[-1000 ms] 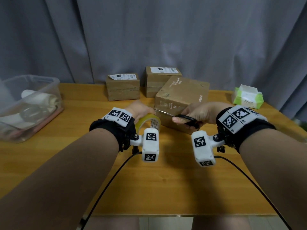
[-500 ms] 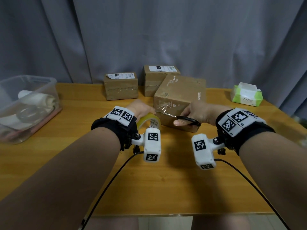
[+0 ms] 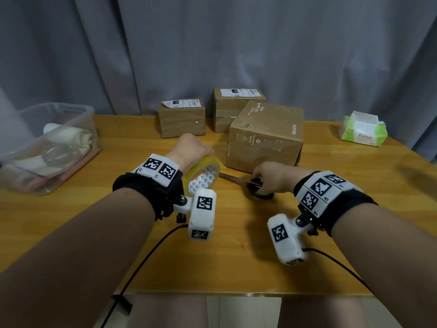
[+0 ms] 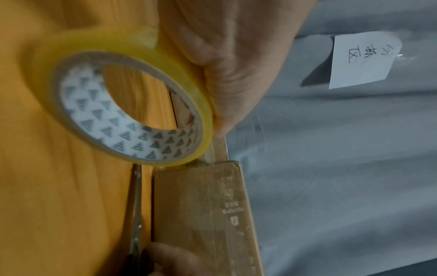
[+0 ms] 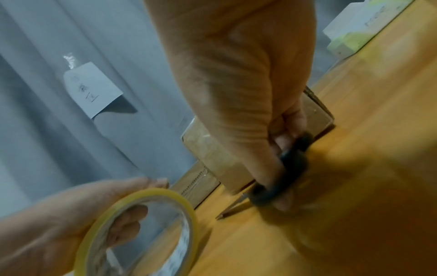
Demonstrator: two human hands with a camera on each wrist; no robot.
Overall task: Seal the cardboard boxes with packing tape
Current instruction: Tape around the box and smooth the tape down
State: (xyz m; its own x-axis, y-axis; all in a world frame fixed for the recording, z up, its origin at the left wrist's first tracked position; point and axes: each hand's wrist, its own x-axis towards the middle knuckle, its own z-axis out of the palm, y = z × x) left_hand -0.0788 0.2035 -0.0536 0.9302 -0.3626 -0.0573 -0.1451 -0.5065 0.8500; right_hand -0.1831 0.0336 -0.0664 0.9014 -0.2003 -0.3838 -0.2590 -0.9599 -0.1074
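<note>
My left hand (image 3: 191, 147) grips a yellow roll of packing tape (image 3: 203, 175) just above the wooden table, left of the large cardboard box (image 3: 267, 136). The roll (image 4: 132, 104) has a white core printed with grey triangles; my fingers (image 5: 127, 222) curl through its middle. My right hand (image 3: 272, 178) holds black-handled scissors (image 3: 238, 179) low at the table, right in front of the box, blades pointing left toward the roll. In the right wrist view my fingers sit in the scissors' handle loops (image 5: 283, 168). The blades (image 4: 136, 214) look closed.
Two smaller labelled boxes (image 3: 181, 118) (image 3: 234, 107) stand behind the large one by the grey curtain. A clear plastic bin (image 3: 47, 147) with white items sits at the left. A green-and-white tissue pack (image 3: 363, 132) lies at the far right. A paper note (image 4: 364, 59) hangs on the curtain.
Both hands have come down from the box's front edge to the table. The roll is now apart from the box. The scissors dropped to the tabletop in front of it.
</note>
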